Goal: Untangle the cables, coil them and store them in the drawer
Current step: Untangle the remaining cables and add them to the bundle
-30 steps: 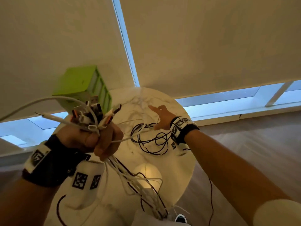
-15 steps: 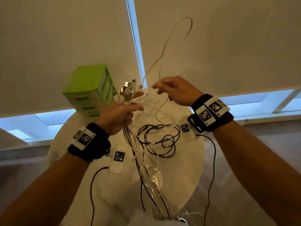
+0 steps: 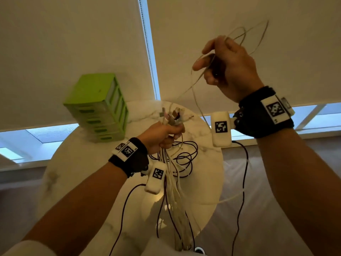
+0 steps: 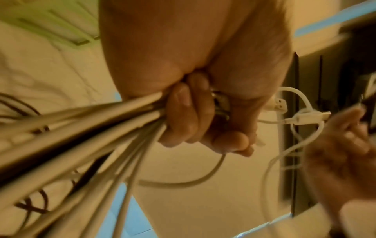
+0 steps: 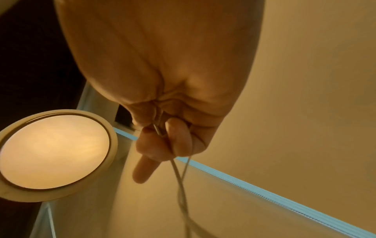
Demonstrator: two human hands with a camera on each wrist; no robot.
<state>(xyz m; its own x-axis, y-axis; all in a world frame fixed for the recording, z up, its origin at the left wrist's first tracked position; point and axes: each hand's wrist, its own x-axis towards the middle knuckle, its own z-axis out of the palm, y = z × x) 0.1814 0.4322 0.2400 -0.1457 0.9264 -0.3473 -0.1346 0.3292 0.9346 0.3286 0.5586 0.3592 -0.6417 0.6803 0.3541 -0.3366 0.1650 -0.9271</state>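
Above one round table [image 3: 77, 163], left hand [image 3: 160, 135] grips many-cable bundle [image 3: 171, 182]; right hand [image 3: 228, 65] pinches one white cable [image 3: 195, 93]

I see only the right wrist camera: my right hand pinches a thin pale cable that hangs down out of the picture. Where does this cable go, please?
Observer: In the head camera, the thin cable runs from the raised right hand down toward the left hand, which is lower, above the table.
Operator: What does the left hand hold?
Observer: It grips a bundle of pale cables. The plugs stick up above the fist and the rest hangs below.
Operator: And where are the drawers?
Observer: A green drawer unit stands on the far left part of the table. Its drawers look closed.
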